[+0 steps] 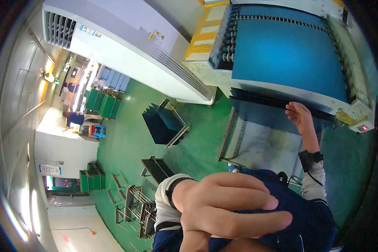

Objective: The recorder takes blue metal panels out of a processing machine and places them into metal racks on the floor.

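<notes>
Raised close to the camera, my left hand (229,206) has its fingers stretched out and a little bent, with nothing seen in them. Its thumb side runs toward the lower edge and is partly hidden. My right hand (299,115) is held out with loosely curved fingers, in front of dark panels (260,110) below the machine's edge. I see nothing in it; whether it touches a panel I cannot tell. Beyond it, a large blue sheet (285,54) lies on the roller conveyor (227,46). A slotted rack (264,145) stands between my body and the machine.
A white air-conditioner cabinet (134,46) stands left of the machine. On the green floor are a rack of dark panels (161,124), a low dark rack (155,168) and metal frames (132,206). Another person (75,119) is at the far left, near a blue stool (98,131).
</notes>
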A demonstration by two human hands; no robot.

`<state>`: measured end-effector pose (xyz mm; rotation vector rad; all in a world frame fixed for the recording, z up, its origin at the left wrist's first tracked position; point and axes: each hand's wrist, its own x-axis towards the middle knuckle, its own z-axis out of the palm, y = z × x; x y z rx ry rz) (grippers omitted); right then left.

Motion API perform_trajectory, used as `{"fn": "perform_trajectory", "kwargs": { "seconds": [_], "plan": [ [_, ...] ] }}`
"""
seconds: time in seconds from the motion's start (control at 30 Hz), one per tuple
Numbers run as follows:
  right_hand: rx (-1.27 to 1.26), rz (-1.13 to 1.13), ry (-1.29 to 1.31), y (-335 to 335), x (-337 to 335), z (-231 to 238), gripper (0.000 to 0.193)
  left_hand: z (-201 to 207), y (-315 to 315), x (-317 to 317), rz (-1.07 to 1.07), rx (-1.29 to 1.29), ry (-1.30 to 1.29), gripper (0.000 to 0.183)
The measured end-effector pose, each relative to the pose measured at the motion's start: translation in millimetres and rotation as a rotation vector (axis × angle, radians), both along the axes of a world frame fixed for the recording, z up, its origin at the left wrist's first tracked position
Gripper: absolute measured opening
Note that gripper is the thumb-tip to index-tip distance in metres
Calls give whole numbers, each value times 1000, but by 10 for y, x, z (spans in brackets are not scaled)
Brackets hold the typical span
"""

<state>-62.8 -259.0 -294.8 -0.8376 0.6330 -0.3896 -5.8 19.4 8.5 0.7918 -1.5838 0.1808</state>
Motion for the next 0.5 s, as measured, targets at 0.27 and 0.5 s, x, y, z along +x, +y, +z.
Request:
{"fn": "perform_trajectory", "kwargs": {
  "seconds": [0.27,0.5],
  "plan": [
    [-43,10,24,-19,5,-57,28,38,-137,-81,-3,-105,-10,74],
    [-58,38,25,24,68,-58,28,-80,-171,109,209,-337,-325,85]
  ]
}}
